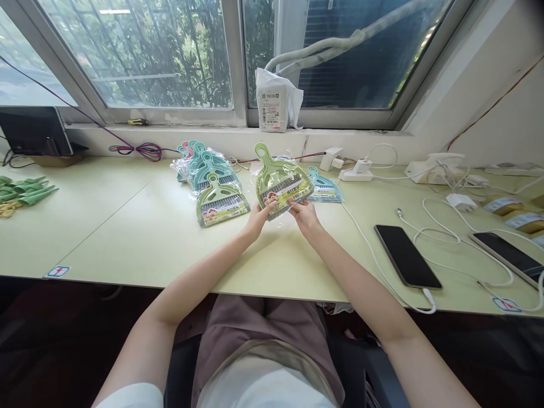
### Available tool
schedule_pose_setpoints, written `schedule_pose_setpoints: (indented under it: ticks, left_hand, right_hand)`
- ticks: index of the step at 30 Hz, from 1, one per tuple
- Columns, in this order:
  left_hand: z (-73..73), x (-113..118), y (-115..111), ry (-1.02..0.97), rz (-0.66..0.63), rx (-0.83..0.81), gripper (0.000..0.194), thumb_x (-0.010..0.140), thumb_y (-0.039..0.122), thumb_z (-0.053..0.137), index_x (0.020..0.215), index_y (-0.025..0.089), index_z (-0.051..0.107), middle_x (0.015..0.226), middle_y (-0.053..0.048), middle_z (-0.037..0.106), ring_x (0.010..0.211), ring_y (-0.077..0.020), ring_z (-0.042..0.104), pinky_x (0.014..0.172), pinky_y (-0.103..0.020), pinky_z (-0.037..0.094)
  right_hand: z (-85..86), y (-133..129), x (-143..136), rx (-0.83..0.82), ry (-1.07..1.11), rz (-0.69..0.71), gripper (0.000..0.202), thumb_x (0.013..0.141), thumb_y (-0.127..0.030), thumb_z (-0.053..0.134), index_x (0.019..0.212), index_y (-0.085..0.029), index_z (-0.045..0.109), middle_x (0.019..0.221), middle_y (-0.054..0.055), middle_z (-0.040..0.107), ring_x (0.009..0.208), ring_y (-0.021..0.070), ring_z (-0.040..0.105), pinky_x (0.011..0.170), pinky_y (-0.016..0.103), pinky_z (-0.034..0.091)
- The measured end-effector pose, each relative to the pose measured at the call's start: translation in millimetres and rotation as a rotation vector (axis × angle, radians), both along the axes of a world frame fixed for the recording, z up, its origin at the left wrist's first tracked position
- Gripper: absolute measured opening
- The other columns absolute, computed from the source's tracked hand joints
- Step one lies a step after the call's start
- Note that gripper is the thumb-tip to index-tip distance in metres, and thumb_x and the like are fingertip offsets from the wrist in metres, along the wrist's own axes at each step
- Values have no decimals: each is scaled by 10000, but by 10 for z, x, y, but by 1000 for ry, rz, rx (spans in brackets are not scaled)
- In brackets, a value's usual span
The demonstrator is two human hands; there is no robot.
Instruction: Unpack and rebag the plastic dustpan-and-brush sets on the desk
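Note:
Both my hands grip a green dustpan and brush set (278, 173) in a clear plastic bag, raised a little over the table with its handle pointing away from me. My left hand (257, 220) pinches its lower left edge. At the lower right, my right hand (305, 215) has its thumb and fingers on the bag. Just left lies another bagged green dustpan set (223, 201), in front of a pile of bagged blue-green and pink sets (208, 164). Partly hidden behind the held set, a blue bagged set (325, 187) rests on the table.
A dark phone (408, 256) on a white charging cable and a second phone (510, 255) lie on the right. Chargers and power strips (437, 167) line the wall. A tablet (34, 131) and green items (25, 191) are at left; a boxed package (273, 107) stands on the sill.

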State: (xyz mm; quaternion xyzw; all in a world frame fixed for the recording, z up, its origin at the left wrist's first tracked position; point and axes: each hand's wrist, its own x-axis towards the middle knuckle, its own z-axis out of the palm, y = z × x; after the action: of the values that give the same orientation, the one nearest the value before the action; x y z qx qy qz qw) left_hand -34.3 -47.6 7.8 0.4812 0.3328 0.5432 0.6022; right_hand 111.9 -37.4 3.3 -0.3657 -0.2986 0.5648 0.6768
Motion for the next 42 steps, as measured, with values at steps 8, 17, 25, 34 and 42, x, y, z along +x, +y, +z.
schedule_pose_setpoints:
  ticks: [8, 17, 25, 34, 42]
  left_hand:
    - [-7, -40, -4, 37, -75, -5, 542, 695, 334, 775, 1181, 177, 592, 1248, -119, 647, 1123, -297, 619, 860, -482, 577]
    - [-29, -33, 20, 11, -15, -33, 442, 692, 281, 754, 1086, 142, 609, 1117, -122, 686, 946, -251, 684, 784, -423, 596]
    - [37, -61, 50, 16, -12, -68, 331, 734, 185, 678, 1045, 125, 581, 995, -109, 709, 731, -198, 708, 703, -360, 597]
    - [195, -373, 326, -113, 131, -265, 380, 682, 37, 626, 1036, 128, 524, 922, -72, 685, 668, -174, 699, 531, -262, 574]
    - [243, -499, 362, -74, 90, -452, 287, 684, 18, 629, 960, 97, 616, 729, -41, 651, 634, -140, 671, 492, -180, 539]
  right_hand:
    - [-17, 30, 23, -24, 7, 15, 274, 641, -138, 807, 812, -217, 608, 814, 0, 751, 950, 224, 718, 947, 398, 584]
    - [-48, 35, 21, -38, -24, 74, 243, 698, -110, 758, 868, -216, 620, 825, -3, 754, 877, 188, 726, 921, 351, 590]
    - [91, 47, 137, -157, -132, 226, 75, 881, -144, 604, 839, -189, 647, 838, 39, 764, 809, 150, 727, 886, 301, 590]
    - [195, 46, 402, 173, -982, -200, 222, 866, -132, 499, 979, -207, 676, 1097, 102, 710, 958, 247, 697, 923, 470, 542]
    - [202, 92, 521, 598, -1400, -278, 246, 810, -236, 676, 1045, -302, 711, 1337, 30, 588, 1284, 285, 468, 1103, 523, 360]
